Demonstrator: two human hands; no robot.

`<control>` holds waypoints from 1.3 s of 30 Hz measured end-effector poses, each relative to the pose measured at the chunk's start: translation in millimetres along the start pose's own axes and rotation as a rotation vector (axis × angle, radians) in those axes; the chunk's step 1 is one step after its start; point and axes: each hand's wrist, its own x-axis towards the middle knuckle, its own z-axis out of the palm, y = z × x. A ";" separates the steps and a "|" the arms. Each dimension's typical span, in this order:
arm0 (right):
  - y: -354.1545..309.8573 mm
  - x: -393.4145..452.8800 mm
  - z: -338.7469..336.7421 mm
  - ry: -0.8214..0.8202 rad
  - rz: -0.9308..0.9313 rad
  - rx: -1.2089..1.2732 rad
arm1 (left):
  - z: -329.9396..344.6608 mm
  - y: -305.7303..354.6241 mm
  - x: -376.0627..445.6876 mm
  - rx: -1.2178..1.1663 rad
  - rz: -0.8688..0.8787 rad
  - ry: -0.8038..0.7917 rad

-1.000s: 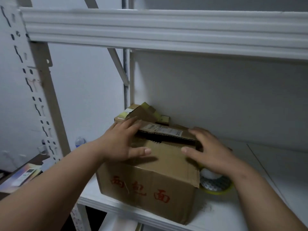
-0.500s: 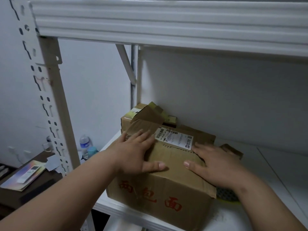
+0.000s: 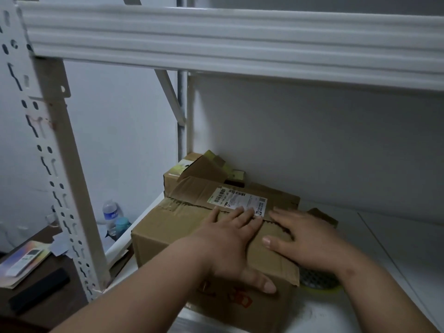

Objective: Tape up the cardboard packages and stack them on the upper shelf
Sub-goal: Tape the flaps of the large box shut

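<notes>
White steel shelving (image 3: 216, 44) filled my view, its lower deck (image 3: 396, 248) carrying the work and a thick beam crossing overhead, with pale wall behind. On that deck, at its left end, sat the cardboard box (image 3: 173, 227), its near face printed with red characters I could only partly read because the forearm covered them. I saw the left hand (image 3: 230, 248) lying flat across the near flap, fingers straight and reaching to the centre seam, thumb hooked over the front edge; it pressed rather than gripped. The right hand (image 3: 310, 239) lay flat too, fingers spread on the right part of the lid, holding nothing. A shipping label (image 3: 237, 200) sat on the far flap, just beyond the fingertips. I judged the job to be early: the flaps were pushed shut but the seam looked ragged and I could make out no fresh tape across it, so sealing and lifting to the upper shelf remained. A smaller carton (image 3: 197, 171) stood behind at the far left with torn flaps standing up, seemingly untaped as well. The tape roll (image 3: 317, 281), I believed, was the yellow-rimmed round thing just right of the box, mostly hidden beneath the right wrist, so I could not be sure. The upper shelf's surface was above the frame and unseen. Off to the left, lower down, stood a plastic bottle (image 3: 110, 212) and a dark table (image 3: 40, 292) with a remote control (image 3: 25, 259), all dim and soft.
</notes>
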 end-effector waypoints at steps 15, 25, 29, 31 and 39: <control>81.8 -48.9 83.5 0.154 0.231 1.881 | 1.2 -0.2 0.9 0.039 -0.021 -0.036; -13.0 -6.5 10.6 -0.017 -0.041 0.021 | -9.7 -4.1 -12.0 -0.199 -0.115 0.064; -14.1 -2.9 13.7 -0.140 0.013 -0.077 | -11.1 -60.8 -35.7 -0.005 -0.383 0.114; -17.2 -2.2 10.5 -0.154 0.019 -0.104 | -4.6 -84.6 -47.7 -0.023 -0.456 0.045; -22.0 -1.0 9.3 -0.174 0.039 -0.099 | -6.1 -102.6 -47.3 0.006 -0.389 -0.007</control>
